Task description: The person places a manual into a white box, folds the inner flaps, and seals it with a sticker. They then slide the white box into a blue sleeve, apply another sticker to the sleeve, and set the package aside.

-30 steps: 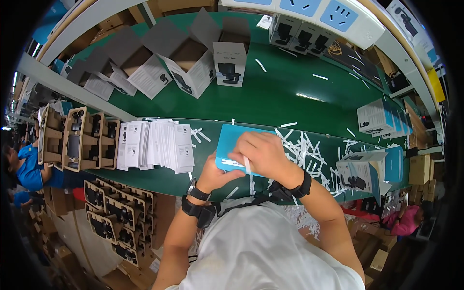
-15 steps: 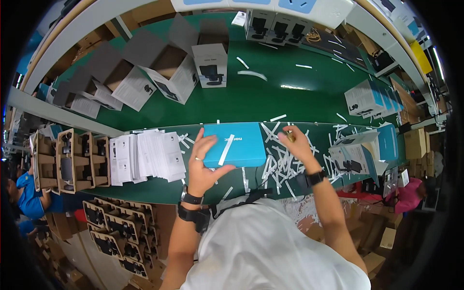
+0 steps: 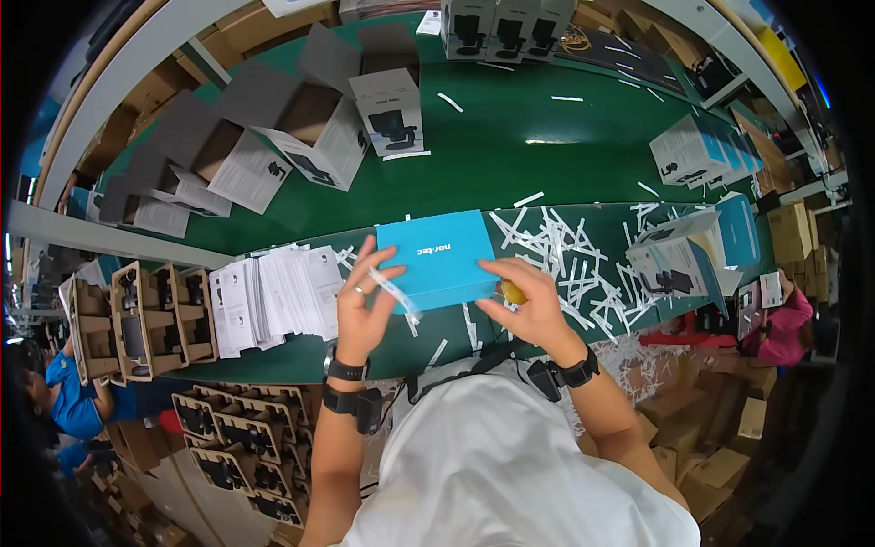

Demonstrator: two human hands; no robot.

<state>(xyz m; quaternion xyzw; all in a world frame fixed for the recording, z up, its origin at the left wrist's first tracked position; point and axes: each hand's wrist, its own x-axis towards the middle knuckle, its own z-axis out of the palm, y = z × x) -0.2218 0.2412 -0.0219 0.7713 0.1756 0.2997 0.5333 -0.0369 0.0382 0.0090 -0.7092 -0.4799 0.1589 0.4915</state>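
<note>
Sitting between your two hands, above the green table (image 3: 292, 366), is the blue box (image 3: 447, 251). It looks like stiff, smooth card: probably manageable in weight, perhaps slick, its corners liable to dent. Grip it flat across the two short sides rather than pressing its top. Your right hand (image 3: 531, 305) is partly curled around a yellow thing (image 3: 513, 293), with finger and thumb at the box's near right corner. Your left hand (image 3: 365, 296) is half open, fingers spread by the left edge; a blurred white strip (image 3: 394, 290) crosses them, and you can't tell whether it is pinched. Half a second earlier that right hand is well apart from the box, and a strip lies across the lid; now the right hand meets the corner and the lid shows no strip.
</note>
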